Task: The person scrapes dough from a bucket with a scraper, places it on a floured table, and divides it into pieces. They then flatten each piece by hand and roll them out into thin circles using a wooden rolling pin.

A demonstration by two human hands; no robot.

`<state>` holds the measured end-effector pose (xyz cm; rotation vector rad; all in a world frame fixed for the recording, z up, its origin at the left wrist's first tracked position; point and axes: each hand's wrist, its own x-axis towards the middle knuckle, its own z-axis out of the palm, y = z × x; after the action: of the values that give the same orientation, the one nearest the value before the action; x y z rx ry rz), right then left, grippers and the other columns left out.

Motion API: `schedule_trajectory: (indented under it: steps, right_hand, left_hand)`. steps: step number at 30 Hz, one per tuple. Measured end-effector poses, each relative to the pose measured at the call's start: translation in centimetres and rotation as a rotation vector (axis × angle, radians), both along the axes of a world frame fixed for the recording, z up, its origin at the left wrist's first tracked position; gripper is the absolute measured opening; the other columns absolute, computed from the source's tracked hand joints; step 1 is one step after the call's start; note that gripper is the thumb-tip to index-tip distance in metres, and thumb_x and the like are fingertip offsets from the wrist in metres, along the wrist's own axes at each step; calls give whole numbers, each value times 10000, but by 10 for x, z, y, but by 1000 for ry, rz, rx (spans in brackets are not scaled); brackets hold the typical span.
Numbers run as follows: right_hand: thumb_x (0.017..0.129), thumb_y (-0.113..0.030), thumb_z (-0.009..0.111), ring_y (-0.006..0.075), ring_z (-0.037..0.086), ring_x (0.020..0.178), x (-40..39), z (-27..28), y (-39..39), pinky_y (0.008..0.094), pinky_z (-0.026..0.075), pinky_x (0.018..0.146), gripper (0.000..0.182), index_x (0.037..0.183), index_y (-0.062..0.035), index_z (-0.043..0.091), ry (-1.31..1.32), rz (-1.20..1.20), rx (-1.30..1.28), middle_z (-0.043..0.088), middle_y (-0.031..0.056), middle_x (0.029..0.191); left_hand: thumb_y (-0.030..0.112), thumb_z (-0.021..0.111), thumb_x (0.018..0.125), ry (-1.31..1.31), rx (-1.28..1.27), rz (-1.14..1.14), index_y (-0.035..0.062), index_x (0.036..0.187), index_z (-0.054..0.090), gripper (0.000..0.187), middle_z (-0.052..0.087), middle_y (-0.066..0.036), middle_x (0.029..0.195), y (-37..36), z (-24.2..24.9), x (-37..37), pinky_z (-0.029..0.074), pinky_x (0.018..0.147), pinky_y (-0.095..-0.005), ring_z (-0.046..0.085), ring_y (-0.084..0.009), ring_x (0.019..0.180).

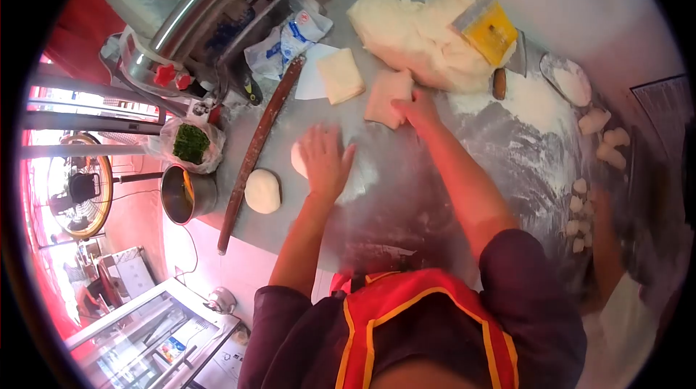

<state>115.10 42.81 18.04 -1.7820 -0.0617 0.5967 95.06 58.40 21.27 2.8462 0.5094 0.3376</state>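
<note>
My left hand (323, 160) lies flat over a round piece of dough (297, 160), its fingers stretched out and the thumb apart. Part of that dough is hidden under the palm. A second dough round (262, 192) sits just to its left on the metal worktop (348, 233). My right hand (422, 112) grips the edge of a flat, squarish piece of dough (388, 97) with fingers and thumb. Beside it, another square dough piece (340, 76) rests partly on a white sheet (310, 70).
A large dough mass (406, 34) lies at the back, with a yellow scraper (490, 30) on it. A long rolling pin (261, 153) lies at left, near a metal pot (187, 195) and bagged chopped greens (191, 144). Small dough bits (578, 204) line the floured right side.
</note>
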Motion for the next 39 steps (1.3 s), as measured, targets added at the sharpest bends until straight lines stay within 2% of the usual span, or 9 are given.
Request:
schedule_trajectory:
  steps: [9, 12, 13, 16, 25, 29, 32, 35, 39]
  right_hand:
    - [875, -230, 684, 258, 683, 855, -163, 19, -195, 354, 549, 760, 364, 1099, 54, 640, 180, 25, -246, 701, 161, 981]
    - [918, -246, 629, 356, 622, 1070, -184, 52, -196, 401, 490, 933, 422, 1214, 49, 578, -526, -73, -718, 637, 246, 1158]
    - [951, -249, 560, 431, 432, 1303, -186, 82, -182, 475, 333, 1101, 528, 1377, 39, 442, -378, -42, -586, 467, 299, 1383]
    - [990, -260, 467, 460, 324, 1379, -203, 13, -168, 530, 247, 1145, 591, 1465, 49, 300, -821, 146, -553, 337, 301, 1483]
    - [925, -276, 574, 437, 336, 1379, -188, -27, -173, 541, 271, 1128, 647, 1448, 25, 342, -887, 92, -624, 367, 287, 1467]
    - [817, -185, 708, 350, 555, 1180, -165, 11, -200, 400, 449, 996, 557, 1301, 2, 507, -393, -405, -441, 575, 223, 1268]
    - [783, -169, 723, 334, 636, 1014, -138, -7, -190, 411, 500, 911, 464, 1190, 9, 591, -16, -258, -245, 662, 181, 1102]
    - [755, -141, 708, 355, 645, 977, -140, 32, -186, 416, 505, 903, 440, 1158, 12, 623, -219, -45, -442, 676, 179, 1050]
    - [818, -160, 667, 402, 537, 1197, -205, 12, -204, 445, 419, 1041, 535, 1306, 18, 538, -784, 51, -359, 565, 239, 1288]
  left_hand:
    - [352, 548, 941, 92, -237, -575, 28, 1427, 414, 600, 361, -204, 1511, -145, -35, -16, 191, 1172, -545, 315, -348, 1423]
    - [370, 513, 948, 81, -333, -664, 2, 1462, 356, 651, 317, -204, 1541, -177, -32, -22, 176, 1187, -507, 272, -335, 1450]
    - [364, 501, 950, 103, -325, -673, -2, 1474, 335, 661, 296, -202, 1553, -186, -32, -19, 170, 1192, -496, 252, -334, 1459]
    - [334, 462, 948, 150, -202, -708, -8, 1494, 298, 664, 242, -197, 1581, -194, -38, -14, 150, 1200, -484, 202, -332, 1479]
    - [254, 520, 911, 215, -192, -761, -15, 1455, 353, 629, 315, -231, 1527, -183, -44, 16, 242, 1164, -472, 299, -355, 1424]
    - [195, 588, 892, 140, -809, -165, -22, 1349, 491, 515, 570, -237, 1306, -164, -19, 18, 399, 1059, -437, 510, -349, 1260]
    - [171, 588, 895, 435, -859, -87, -8, 1302, 548, 447, 668, -199, 1147, -173, 8, 37, 442, 1002, -425, 559, -341, 1190]
    - [156, 616, 862, 576, -970, -238, 15, 1293, 564, 456, 697, -167, 1083, -169, -10, 52, 433, 1004, -435, 551, -325, 1202]
    - [165, 598, 849, 131, -360, -745, 11, 1317, 542, 495, 608, -190, 1267, -159, 2, -2, 383, 1068, -442, 501, -330, 1278]
